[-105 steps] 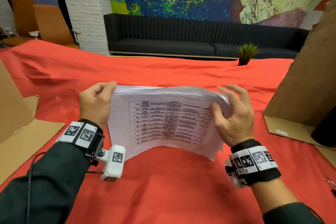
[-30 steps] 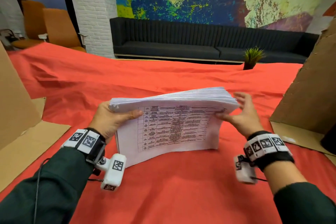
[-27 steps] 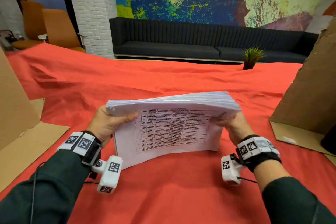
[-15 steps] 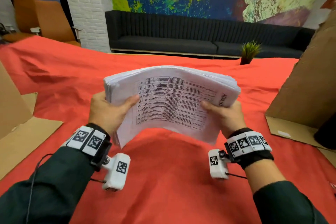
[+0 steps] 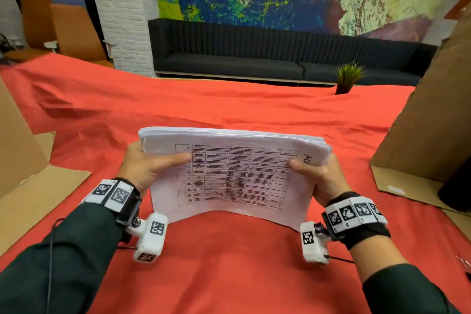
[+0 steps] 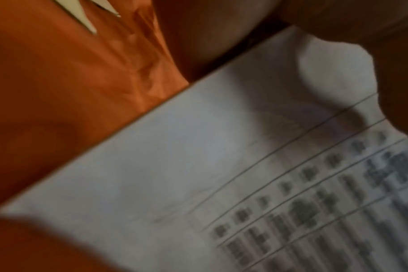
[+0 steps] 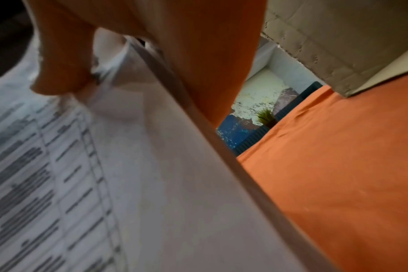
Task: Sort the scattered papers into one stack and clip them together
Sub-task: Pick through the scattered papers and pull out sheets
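A thick stack of white papers (image 5: 234, 171) with a printed table on its near face stands on its lower long edge on the red cloth (image 5: 229, 262), leaning toward me. My left hand (image 5: 150, 166) grips its left side, thumb across the face. My right hand (image 5: 318, 173) grips its right side the same way. The left wrist view shows the printed sheet (image 6: 221, 174) close up under the thumb. The right wrist view shows the stack's side edge (image 7: 221, 147) and my thumb on the page. No clip is visible.
Tall cardboard panels stand at the left (image 5: 15, 148) and right (image 5: 430, 122) of the red table, with flat cardboard flaps at their feet. A small potted plant (image 5: 348, 76) sits at the far edge. A dark sofa (image 5: 254, 53) lines the back wall.
The stack was lifted and tilted half a second ago; now it is lower, with its bottom edge back on the cloth. Both hands keep their side grips.
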A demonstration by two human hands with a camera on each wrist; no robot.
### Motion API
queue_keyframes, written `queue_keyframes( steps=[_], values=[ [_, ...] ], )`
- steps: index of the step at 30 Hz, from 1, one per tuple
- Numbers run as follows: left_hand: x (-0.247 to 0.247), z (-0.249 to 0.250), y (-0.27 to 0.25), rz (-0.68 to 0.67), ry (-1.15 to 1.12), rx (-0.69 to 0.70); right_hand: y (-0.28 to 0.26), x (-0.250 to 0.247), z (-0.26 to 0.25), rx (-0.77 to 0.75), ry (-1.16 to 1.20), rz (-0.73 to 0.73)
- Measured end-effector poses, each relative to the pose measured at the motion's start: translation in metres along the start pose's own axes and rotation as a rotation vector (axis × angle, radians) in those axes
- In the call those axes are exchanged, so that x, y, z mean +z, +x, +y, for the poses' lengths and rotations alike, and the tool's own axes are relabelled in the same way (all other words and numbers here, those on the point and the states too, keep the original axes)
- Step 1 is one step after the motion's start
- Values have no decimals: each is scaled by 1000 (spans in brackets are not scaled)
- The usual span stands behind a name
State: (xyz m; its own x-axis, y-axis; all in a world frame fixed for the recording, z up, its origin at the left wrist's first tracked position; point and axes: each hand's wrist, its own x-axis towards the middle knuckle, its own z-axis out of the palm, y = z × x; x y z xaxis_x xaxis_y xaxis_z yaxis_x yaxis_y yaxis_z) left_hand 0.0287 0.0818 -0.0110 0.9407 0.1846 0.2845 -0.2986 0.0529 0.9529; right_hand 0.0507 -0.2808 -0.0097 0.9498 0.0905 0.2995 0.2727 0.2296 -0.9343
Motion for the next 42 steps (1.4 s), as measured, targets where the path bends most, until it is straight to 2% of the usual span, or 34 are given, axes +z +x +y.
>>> queue_keyframes(
  steps=[3, 7, 9, 11, 13, 14, 16, 17, 19, 20, 21, 22, 23, 24, 25, 26, 27, 31, 33, 36, 38, 40, 42],
  values=[
    [-5, -19, -10, -46, 31, -114, -7, 1, 10, 96, -26, 5],
    [-1, -11, -6, -6, 179, -53, -5, 8, 1, 24, -174, 131],
    [6, 10, 1, 9, 234, -10, 3, 8, -19, -67, -430, 247],
    [15, 43, 8, -37, 311, 103, 11, 14, -49, -192, -821, 336],
    [29, 86, 12, -126, 447, 279, 15, 34, -81, -363, -1178, 186],
    [39, 107, 14, -188, 537, 398, 20, 44, -93, -407, -1231, 51],
    [59, 144, 14, -238, 779, 602, 22, 70, -108, -386, -1072, -165],
    [67, 157, 15, -176, 890, 662, 23, 75, -109, -383, -952, -170],
    [73, 169, 18, 74, 921, 750, 24, 71, -106, -365, -692, -97],
    [70, 163, 22, 196, 848, 772, 23, 64, -103, -346, -573, -58],
    [67, 153, 25, 265, 722, 760, 20, 57, -101, -329, -494, -15],
    [63, 139, 28, 256, 531, 682, 17, 52, -97, -304, -411, 12],
    [64, 122, 28, 171, 284, 538, 13, 48, -94, -277, -327, 32],
    [67, 107, 26, 31, 50, 360, 10, 48, -90, -256, -247, 55],
    [73, 95, 22, -115, -79, 235, 7, 50, -87, -244, -186, 66],
    [79, 88, 16, -210, -79, 170, 6, 52, -83, -226, -141, 90],
    [87, 82, 11, -215, -17, 165, 3, 56, -81, -214, -103, 113],
    [109, 70, -8, 41, 300, 472, 1, 68, -68, -280, -87, 281],
    [118, 65, -18, 136, 356, 513, 2, 74, -59, -349, -100, 340],
    [126, 58, -23, 293, 368, 373, 4, 81, -47, -368, -121, 349],
    [121, 56, -21, 348, 331, 276, 1, 79, -36, -348, -166, 331],
    [107, 54, -17, 312, 196, 208, -5, 71, -27, -288, -168, 297],
    [89, 51, -10, 186, 87, 177, -9, 59, -23, -194, -147, 219]
  ],
)
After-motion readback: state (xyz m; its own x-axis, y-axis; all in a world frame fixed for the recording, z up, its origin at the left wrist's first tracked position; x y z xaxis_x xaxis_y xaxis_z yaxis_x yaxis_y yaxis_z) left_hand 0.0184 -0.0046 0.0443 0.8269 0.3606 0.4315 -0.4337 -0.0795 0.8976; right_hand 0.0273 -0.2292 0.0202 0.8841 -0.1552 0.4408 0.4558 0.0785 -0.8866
